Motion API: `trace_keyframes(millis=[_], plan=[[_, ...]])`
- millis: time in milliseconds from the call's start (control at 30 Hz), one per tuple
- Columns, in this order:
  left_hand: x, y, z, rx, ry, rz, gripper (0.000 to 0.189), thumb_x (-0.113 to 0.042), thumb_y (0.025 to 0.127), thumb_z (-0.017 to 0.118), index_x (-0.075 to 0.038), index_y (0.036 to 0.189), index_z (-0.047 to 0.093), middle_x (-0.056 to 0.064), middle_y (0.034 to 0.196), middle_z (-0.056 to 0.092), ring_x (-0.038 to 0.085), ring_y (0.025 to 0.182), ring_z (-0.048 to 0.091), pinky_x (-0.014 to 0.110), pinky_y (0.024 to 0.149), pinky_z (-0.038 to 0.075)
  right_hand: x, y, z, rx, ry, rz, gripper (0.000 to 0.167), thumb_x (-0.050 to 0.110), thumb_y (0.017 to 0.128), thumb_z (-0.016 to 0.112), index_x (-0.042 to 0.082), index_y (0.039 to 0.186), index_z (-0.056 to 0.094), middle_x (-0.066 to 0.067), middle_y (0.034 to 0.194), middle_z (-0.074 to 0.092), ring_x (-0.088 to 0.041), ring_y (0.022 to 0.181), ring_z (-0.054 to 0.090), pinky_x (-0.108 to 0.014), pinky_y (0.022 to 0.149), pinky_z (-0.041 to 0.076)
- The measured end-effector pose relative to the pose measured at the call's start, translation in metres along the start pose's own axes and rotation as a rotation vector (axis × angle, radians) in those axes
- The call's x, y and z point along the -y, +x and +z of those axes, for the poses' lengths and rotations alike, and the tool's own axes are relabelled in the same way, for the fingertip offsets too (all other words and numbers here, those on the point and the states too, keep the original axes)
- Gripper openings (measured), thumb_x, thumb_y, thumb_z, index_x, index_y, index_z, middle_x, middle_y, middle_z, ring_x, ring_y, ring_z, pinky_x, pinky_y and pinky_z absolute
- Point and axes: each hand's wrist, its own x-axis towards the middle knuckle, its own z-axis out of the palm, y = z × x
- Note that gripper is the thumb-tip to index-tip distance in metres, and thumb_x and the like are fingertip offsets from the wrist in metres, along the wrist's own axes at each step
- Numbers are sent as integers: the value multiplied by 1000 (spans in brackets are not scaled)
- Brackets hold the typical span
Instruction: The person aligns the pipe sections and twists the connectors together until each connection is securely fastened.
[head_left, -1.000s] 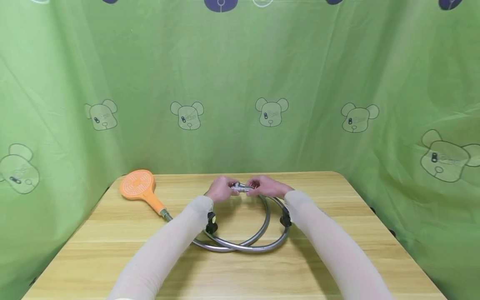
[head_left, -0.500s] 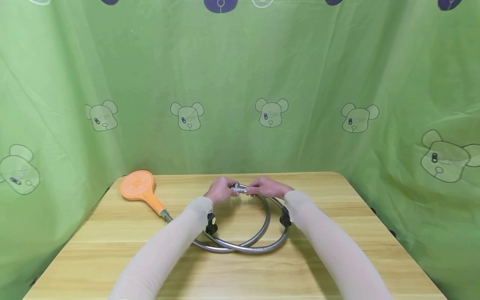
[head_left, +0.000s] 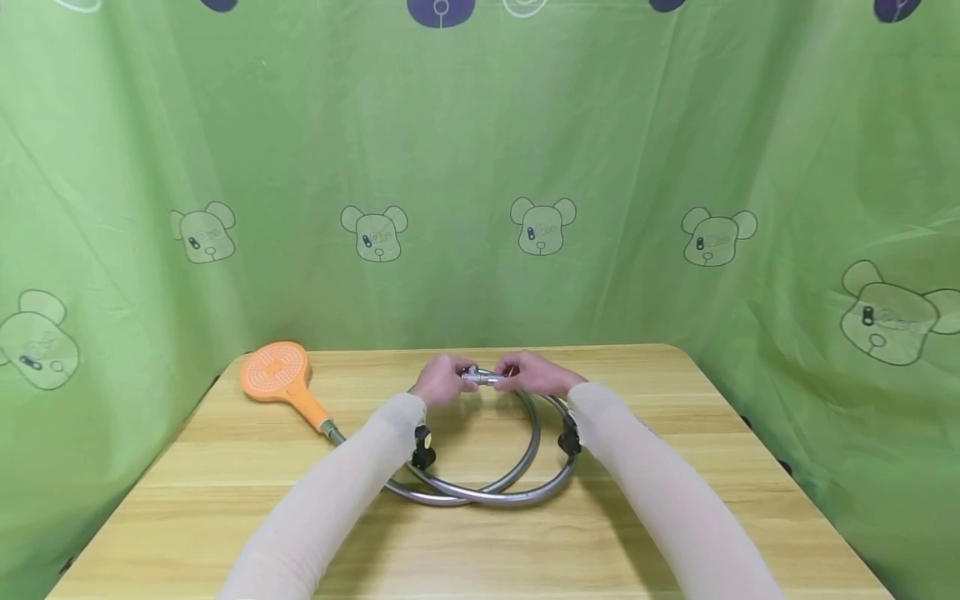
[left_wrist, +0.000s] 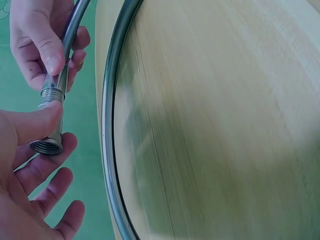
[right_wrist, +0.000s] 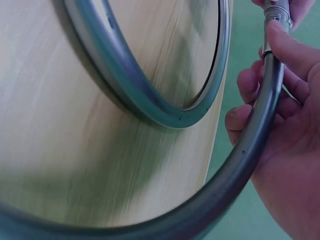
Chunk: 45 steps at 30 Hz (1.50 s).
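Observation:
My left hand (head_left: 442,381) pinches a silver metal connector (left_wrist: 48,146) between thumb and forefinger; its other fingers are spread. The connector's open end shows an inner thread in the left wrist view. My right hand (head_left: 534,373) grips the end of a silver shower hose (right_wrist: 265,112), thumb along the end fitting (right_wrist: 268,44). A short band of thread (left_wrist: 53,93) shows between the two hands, where connector and hose end meet in line. Both hands are over the far part of the table. The hose loops down toward me and runs left to an orange shower head (head_left: 274,371).
The shower head lies face up near the table's (head_left: 480,554) far left corner. Hose loops (head_left: 525,498) cross on the wood between my forearms. A green curtain (head_left: 457,292) with printed bear heads hangs behind the table and at both sides.
My right hand's fingers shift toward the connector and then back along the hose end. My left hand keeps its hold, and the shower head stays in place.

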Motion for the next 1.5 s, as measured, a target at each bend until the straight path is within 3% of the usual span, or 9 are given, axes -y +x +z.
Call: trace_keyframes(millis=[133, 300, 567, 700, 833, 1000, 1233, 1367, 1500], plan=[[0, 0, 1, -11, 7, 6, 23, -14, 86, 78, -17, 109, 77, -1, 92, 72, 18, 81, 59, 34, 77, 49, -1, 0, -1, 33, -26, 15, 30, 28, 100, 63, 1, 108, 70, -11, 87, 61, -14, 74, 46, -28, 67, 39], [2, 0, 2, -15, 5, 13, 27, -13, 86, 78, -15, 113, 76, 0, 94, 73, 17, 81, 60, 33, 76, 50, -2, 1, 0, 43, -10, 42, 35, 32, 102, 60, 0, 111, 71, -22, 96, 64, -14, 71, 44, -27, 64, 37], [2, 0, 2, -7, -16, 3, 28, -15, 86, 78, -16, 113, 76, 0, 94, 73, 17, 81, 60, 33, 77, 49, 0, 1, 3, -8, 19, 40, 18, 18, 91, 74, 8, 105, 68, -3, 94, 64, -17, 86, 53, -30, 77, 44], [2, -1, 2, -12, -15, 3, 28, -14, 86, 78, -16, 114, 76, 0, 95, 73, 17, 81, 60, 33, 78, 49, 1, 0, 3, -17, -3, 20, 16, 19, 93, 72, 6, 101, 68, -2, 90, 62, -16, 82, 51, -29, 74, 43], [3, -1, 2, -18, -6, 6, 30, -13, 86, 78, -15, 116, 75, 1, 96, 74, 17, 82, 60, 34, 79, 50, -2, 0, 2, 14, -23, 20, 26, 27, 99, 64, 2, 101, 70, -12, 88, 63, -13, 72, 45, -27, 65, 38], [2, 0, 1, -12, -2, 5, 31, -13, 86, 78, -15, 117, 75, 2, 98, 74, 18, 83, 60, 34, 79, 50, -3, 1, 1, 44, -30, 35, 37, 33, 102, 59, -2, 106, 70, -25, 97, 65, -13, 68, 42, -26, 61, 36], [1, -1, 0, 11, -35, -12, 36, -15, 86, 78, -14, 122, 73, 2, 100, 74, 17, 84, 61, 33, 80, 50, -3, 2, 3, -5, 42, 39, 24, 22, 93, 72, 4, 109, 67, -10, 94, 65, -21, 82, 56, -28, 70, 46], [1, 0, 0, 6, -47, -21, 34, -16, 87, 77, -15, 120, 73, 0, 96, 73, 17, 83, 60, 33, 79, 50, -2, 3, 6, -49, 54, 30, 19, 12, 88, 76, 4, 102, 65, -4, 91, 62, -17, 82, 55, -28, 74, 47], [1, -1, 0, 0, -47, -31, 30, -16, 87, 77, -16, 116, 75, -1, 96, 73, 17, 84, 61, 34, 81, 50, -2, 3, 6, -61, 49, 20, 15, 13, 89, 75, 4, 98, 67, -2, 87, 61, -14, 79, 51, -28, 72, 44]])
